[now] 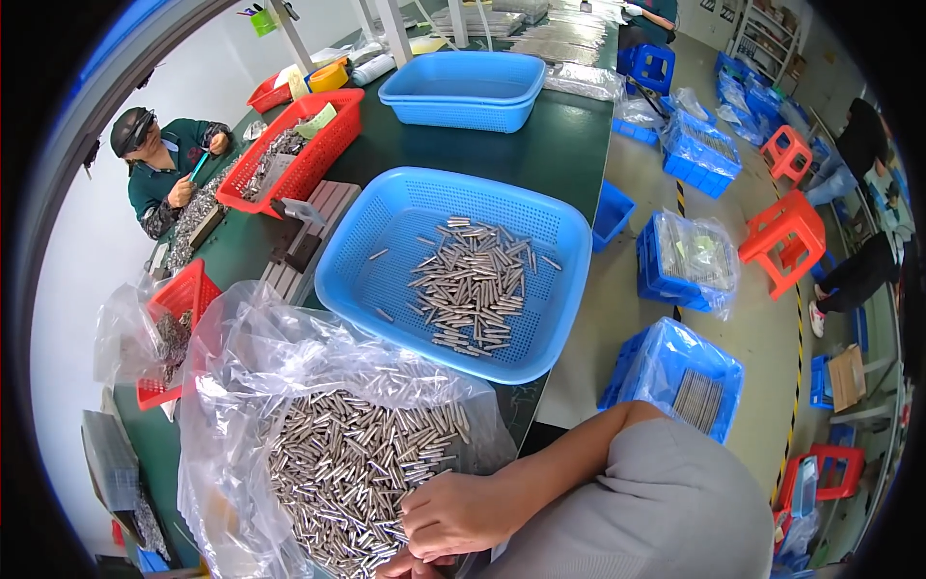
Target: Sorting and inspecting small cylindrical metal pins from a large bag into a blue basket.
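Observation:
A heap of small silver metal pins (352, 473), pointed at the ends, lies in an open clear plastic bag (236, 367) at the near side of the table. My right hand (461, 511) is at the heap's near right edge, fingers curled downward and closed. Below it, at the lower edge of the picture, only some fingers of my left hand (410, 565) show, bent together close to the right hand's fingertips. What the fingers hold, if anything, is hidden. Beyond the bag stands a blue perforated basket (376, 246) with a looser pile of similar pins (473, 285).
Stacked blue baskets (463, 92) and a red basket (289, 154) with metal parts stand farther back on the green table (569, 145). A co-worker (174, 174) sits across at the left. Blue crates (690, 261) and red stools (786, 241) are on the floor at right.

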Motion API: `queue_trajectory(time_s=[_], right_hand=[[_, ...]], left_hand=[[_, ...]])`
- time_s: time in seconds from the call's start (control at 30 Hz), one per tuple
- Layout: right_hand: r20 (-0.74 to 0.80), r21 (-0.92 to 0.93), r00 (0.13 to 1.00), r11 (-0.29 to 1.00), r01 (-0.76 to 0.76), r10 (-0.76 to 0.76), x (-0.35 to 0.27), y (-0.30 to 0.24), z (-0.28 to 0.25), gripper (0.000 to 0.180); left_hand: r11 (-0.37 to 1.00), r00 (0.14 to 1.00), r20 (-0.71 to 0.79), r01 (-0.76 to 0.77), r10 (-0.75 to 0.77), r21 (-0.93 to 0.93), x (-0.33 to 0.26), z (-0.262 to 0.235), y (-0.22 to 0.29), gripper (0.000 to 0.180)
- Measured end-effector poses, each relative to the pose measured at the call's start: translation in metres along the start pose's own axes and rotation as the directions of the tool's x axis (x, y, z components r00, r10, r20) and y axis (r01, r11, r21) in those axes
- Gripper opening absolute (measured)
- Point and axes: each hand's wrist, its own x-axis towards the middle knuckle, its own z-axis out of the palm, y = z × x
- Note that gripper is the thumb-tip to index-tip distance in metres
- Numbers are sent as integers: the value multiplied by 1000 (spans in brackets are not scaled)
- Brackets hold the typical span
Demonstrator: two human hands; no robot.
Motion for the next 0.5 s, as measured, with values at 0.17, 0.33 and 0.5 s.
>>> queue_trajectory(time_s=[0.17,0.33,0.5], right_hand=[[-19,54,1000,998,-23,24,5,-2,-6,23],[51,-1,997,999,-49,49,2,-6,0,23],[2,3,1000,1000,-20,20,1,-8,-4,15]], left_hand=[[1000,1000,-12,-15,15,3,1,-1,-2,10],[999,1000,-6,28,-28,15,-3,1,6,8],[1000,999,52,-14,14,-5,-3,-10,-8,11]])
